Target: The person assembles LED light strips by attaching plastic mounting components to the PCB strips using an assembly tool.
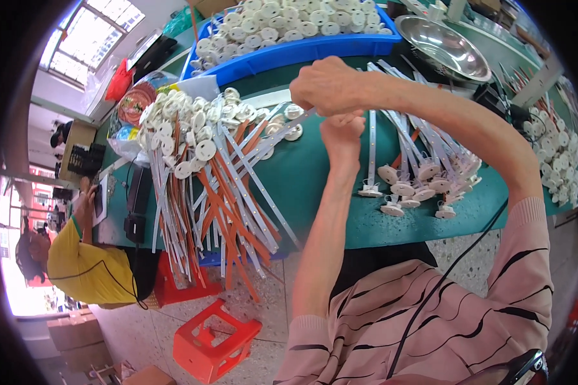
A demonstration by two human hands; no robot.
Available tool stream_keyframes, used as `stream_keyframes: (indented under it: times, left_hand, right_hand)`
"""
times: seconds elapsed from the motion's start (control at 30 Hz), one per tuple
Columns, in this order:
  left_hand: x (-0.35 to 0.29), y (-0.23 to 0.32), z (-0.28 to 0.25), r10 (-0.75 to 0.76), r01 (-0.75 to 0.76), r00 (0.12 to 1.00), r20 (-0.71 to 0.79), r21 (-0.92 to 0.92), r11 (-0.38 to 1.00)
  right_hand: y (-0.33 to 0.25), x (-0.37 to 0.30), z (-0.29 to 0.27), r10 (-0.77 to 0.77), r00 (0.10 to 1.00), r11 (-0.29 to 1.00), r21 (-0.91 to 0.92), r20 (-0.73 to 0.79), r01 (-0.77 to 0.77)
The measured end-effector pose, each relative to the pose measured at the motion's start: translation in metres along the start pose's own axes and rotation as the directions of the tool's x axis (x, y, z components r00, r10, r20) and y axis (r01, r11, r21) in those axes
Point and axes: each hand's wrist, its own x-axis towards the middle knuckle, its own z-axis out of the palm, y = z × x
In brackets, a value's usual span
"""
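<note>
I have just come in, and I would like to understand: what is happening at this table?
A person has the right hand just above the left hand, both closed, over the green table. A pale LED strip seems to run from them, but their grip is hidden. To the left, white discs and orange strips lie piled; more disc-ended strips lie to the right. Behind stands a heaped blue tray.

Strips (215,199) left, strips (372,147) right, bin (315,49) behind — bowl (443,51) (beside it)
</note>
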Motion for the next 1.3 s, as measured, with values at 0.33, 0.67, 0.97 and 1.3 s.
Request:
stream_keyframes:
  times: [0.33,0.67,0.97,1.3]
  left_hand:
    - [-0.010,0.016,0.006,-0.012,0.011,0.999,-0.039,-0.050,0.999]
    - [-0.012,0.023,0.005,-0.058,0.052,0.995,-0.082,-0.077,0.996]
    - [-0.013,0.041,-0.024,0.047,-0.118,0.937,-0.347,-0.186,0.975]
    - [-0.020,0.064,0.019,0.169,-0.165,0.984,0.056,-0.082,0.983]
  right_hand:
    - [0.042,-0.058,-0.062,0.050,0.991,0.998,-0.041,-0.126,-0.056]
    - [0.049,-0.077,-0.066,-0.214,0.809,0.945,-0.326,-0.548,0.028]
    - [0.044,-0.092,-0.089,0.003,0.826,0.997,0.066,-0.563,0.041]
    - [0.074,-0.137,-0.037,0.428,0.891,0.196,0.978,-0.154,0.075]
